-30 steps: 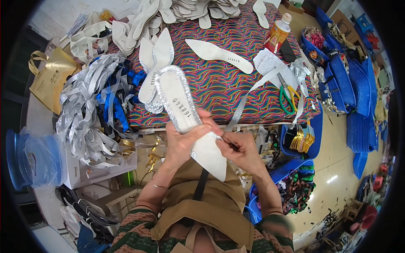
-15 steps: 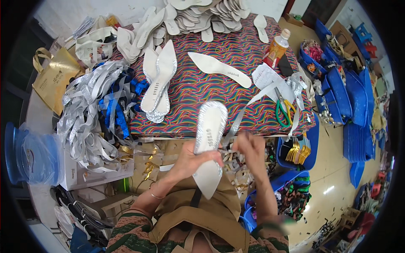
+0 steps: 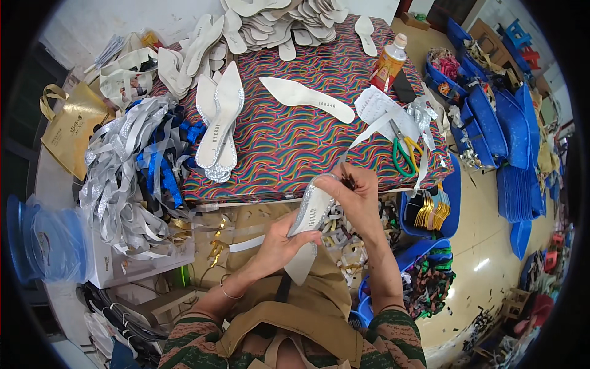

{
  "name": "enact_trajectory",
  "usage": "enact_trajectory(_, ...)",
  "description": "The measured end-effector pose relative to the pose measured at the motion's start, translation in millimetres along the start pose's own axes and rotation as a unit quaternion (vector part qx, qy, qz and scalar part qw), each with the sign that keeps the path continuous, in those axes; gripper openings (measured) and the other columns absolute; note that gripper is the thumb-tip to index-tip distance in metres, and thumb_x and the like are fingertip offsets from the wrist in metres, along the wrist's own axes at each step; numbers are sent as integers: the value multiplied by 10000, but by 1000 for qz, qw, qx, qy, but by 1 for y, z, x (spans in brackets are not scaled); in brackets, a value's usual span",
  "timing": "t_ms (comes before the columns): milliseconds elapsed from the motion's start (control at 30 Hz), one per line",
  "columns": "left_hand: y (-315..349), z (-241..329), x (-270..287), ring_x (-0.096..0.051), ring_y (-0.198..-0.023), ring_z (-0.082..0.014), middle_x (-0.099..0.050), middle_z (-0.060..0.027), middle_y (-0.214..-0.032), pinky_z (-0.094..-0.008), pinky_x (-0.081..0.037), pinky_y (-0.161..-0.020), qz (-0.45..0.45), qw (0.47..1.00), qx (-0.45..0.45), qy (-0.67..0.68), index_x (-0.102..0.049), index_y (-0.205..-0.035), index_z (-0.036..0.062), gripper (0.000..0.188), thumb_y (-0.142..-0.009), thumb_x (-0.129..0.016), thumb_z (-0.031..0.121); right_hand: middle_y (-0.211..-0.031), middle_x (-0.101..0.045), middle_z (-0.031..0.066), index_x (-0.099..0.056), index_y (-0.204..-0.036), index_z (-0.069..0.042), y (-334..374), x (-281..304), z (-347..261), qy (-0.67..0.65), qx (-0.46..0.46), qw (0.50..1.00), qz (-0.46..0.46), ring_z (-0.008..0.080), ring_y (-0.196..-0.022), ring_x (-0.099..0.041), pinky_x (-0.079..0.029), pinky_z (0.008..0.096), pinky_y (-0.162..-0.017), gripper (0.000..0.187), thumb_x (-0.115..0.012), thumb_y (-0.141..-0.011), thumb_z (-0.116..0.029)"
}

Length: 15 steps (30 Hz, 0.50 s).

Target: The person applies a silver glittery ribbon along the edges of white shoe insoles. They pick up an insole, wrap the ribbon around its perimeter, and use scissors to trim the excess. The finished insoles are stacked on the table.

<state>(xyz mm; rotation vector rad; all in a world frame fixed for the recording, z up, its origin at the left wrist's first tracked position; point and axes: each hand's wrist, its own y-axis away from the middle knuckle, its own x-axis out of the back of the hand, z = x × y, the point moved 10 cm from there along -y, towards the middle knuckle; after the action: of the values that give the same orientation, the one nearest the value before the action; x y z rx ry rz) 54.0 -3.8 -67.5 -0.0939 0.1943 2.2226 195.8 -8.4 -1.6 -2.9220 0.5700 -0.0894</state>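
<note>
A white pointed shoe insole (image 3: 312, 212) with glittery silver trim along its edge is held over my lap, tip toward me. My left hand (image 3: 278, 247) is closed around its middle, thumb on top. At the rounded heel end, my right hand (image 3: 359, 195) pinches the edge with its thumb on the upper face. A narrow silver ribbon (image 3: 370, 131) runs from the table down to the right fingers, where its end is hidden. One untrimmed insole (image 3: 307, 98) lies on the table beyond. To its left rests a small stack of silver-edged insoles (image 3: 220, 132).
Scissors (image 3: 404, 155) with green and yellow handles lie at the table's right, near a paper sheet (image 3: 376, 106) and a drink bottle (image 3: 389, 61). Silver and blue ribbons (image 3: 123, 178) heap at left. Many insoles (image 3: 289, 27) are piled at the back. Blue bins (image 3: 491, 126) stand right.
My right hand has come in to the heel end and now grips it; before, it was apart on the right. The insole has tilted, its heel end swinging right and toward me.
</note>
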Motion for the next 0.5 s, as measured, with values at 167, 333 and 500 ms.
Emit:
enact_trajectory(167,-6,3,-3,-670,-754,-153,-688,-108,-802,-293,-531,-687,-28,999,19,3,-591,-1074,-52,237,-885,-652,78,-746,-595,-8,-641,-856,-18,7,-2,25,-255,-16,964,72,51,-636,-523,-405,225,-547,164,-631,-916,-171)
enact_trajectory(333,-16,-22,-32,-665,-603,-282,-650,-175,-717,-364,-542,-536,-193,937,188,221,-571,-1040,-40,422,-891,-660,345,-792,-574,2,-596,-960,-33,-5,-19,74,-366,-113,920,77,45,-595,-473,-389,201,-522,481,-406,-1006,-472)
enact_trajectory(500,-26,-8,-47,-620,-588,-237,-632,-159,-785,-342,-519,-565,-228,865,82,439,-524,-1155,-29,598,-980,-401,529,-645,-511,-42,-601,-835,-59,-11,-5,73,-372,-98,912,139,22,-481,-392,-322,169,-424,285,-597,-956,-317)
